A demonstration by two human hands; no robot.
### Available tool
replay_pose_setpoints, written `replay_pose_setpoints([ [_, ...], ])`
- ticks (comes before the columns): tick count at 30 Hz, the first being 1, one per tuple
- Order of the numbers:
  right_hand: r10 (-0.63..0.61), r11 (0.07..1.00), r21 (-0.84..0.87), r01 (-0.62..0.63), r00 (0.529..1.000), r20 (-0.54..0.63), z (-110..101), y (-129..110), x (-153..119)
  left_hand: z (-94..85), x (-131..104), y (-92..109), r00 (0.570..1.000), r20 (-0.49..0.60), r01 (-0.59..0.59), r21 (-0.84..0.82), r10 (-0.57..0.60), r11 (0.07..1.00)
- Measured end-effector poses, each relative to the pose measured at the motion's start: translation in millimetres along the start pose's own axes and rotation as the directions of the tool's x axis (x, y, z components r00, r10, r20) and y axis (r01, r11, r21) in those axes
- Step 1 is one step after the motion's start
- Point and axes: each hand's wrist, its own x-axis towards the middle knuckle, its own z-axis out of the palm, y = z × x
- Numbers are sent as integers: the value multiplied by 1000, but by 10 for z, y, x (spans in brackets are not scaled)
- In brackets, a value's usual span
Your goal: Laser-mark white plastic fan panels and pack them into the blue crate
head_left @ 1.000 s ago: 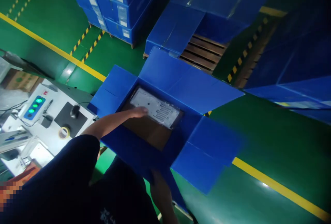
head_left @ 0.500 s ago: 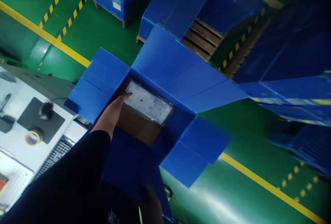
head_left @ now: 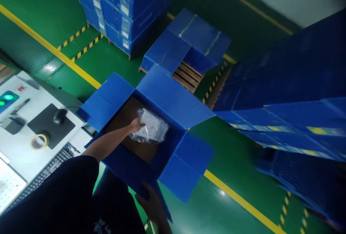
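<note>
My left hand (head_left: pixel 137 124) reaches into an open blue corrugated box (head_left: pixel 175 147) and grips the near-left end of a white flat unit (head_left: pixel 154 126) wrapped in clear plastic. The loose plastic bunches around my fingers. Under the unit, brown cardboard (head_left: pixel 132 109) covers much of the box's inside. All the box's flaps are folded outward. My right hand (head_left: pixel 151 203) is at the near flap, low in the picture, thumb and fingers apart. It is dim there, and I see nothing held in it.
On the left, a white worktable (head_left: pixel 16 147) bears a mouse (head_left: pixel 60 115), a tape roll (head_left: pixel 39 141) and a keyboard (head_left: pixel 45 176). Stacked blue boxes (head_left: pixel 116 14) stand behind. Another blue box (head_left: pixel 186 34) sits over a wooden pallet (head_left: pixel 187 75). More blue stacks (head_left: pixel 283 82) line the right.
The wrapped unit has shifted from along the box's far wall and is now tilted in my left hand, uncovering more cardboard. My right hand has come further into view. The camera view has shifted.
</note>
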Motion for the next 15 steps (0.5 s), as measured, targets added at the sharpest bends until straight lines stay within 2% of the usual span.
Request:
replay_pose_setpoints([
  [3, -63, 998, 6, 63, 998, 28, -39, -33, 70, 30, -485, 306, 995, -30, -98, 56, 100, 994],
  [5, -115, 993, 39, 114, 993, 16, -46, -52, 138, -38, -822, 476, 984, -54, -162, 108, 169, 981],
  [7, -156, 985, 66, 158, 987, -37, -54, -87, 213, -188, -1165, 623, 968, -88, -223, 145, 237, 964],
  [10, -222, 968, 97, 230, 971, -87, -105, -208, 289, -517, -1740, 816, 934, -184, -281, 153, 307, 947],
  [13, -331, 924, 159, 348, 936, -123, -212, -420, 292, -794, -2466, 949, 868, -313, -416, -39, 385, 908],
  [15, -388, 861, 274, 429, 901, -193, -303, -589, 269, -840, -3014, 965, 820, -413, -518, -243, 395, 820],
])
